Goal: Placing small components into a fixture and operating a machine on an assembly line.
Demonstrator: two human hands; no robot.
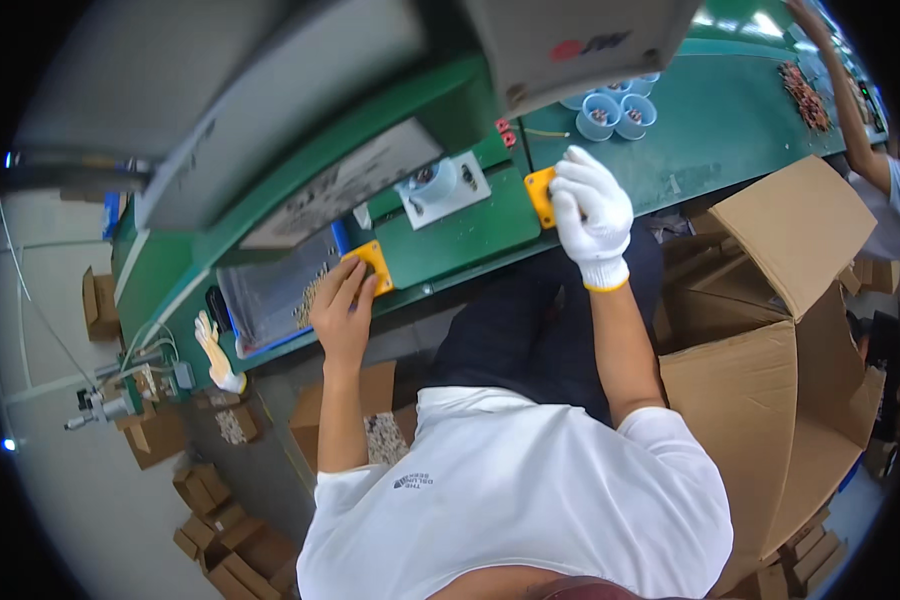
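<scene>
My bare left hand (pixel 340 308) rests its outstretched fingers on a yellow block (pixel 377 268) at the near edge of a green machine base (pixel 482 240). To the right, my right hand (pixel 592 215), in a white glove with a yellow cuff, lies against a second yellow block (pixel 540 197). Its fingers are extended, with the thumb side at the block; the contact is partly hidden. Neither hand grips anything. Between them, a light-blue cup (pixel 435 186) with small parts in it sits on a white plate (pixel 462 207), partly covered by the machine's overhanging head (pixel 370 170).
A blue-rimmed tray (pixel 260 300) of small brass-coloured parts lies left of my left hand. Several blue cups (pixel 598 117) stand on the green table (pixel 715 115) at the back right. A large open cardboard box (pixel 735 390) is at my right. Another person's arm (pixel 850 110) reaches over the far right.
</scene>
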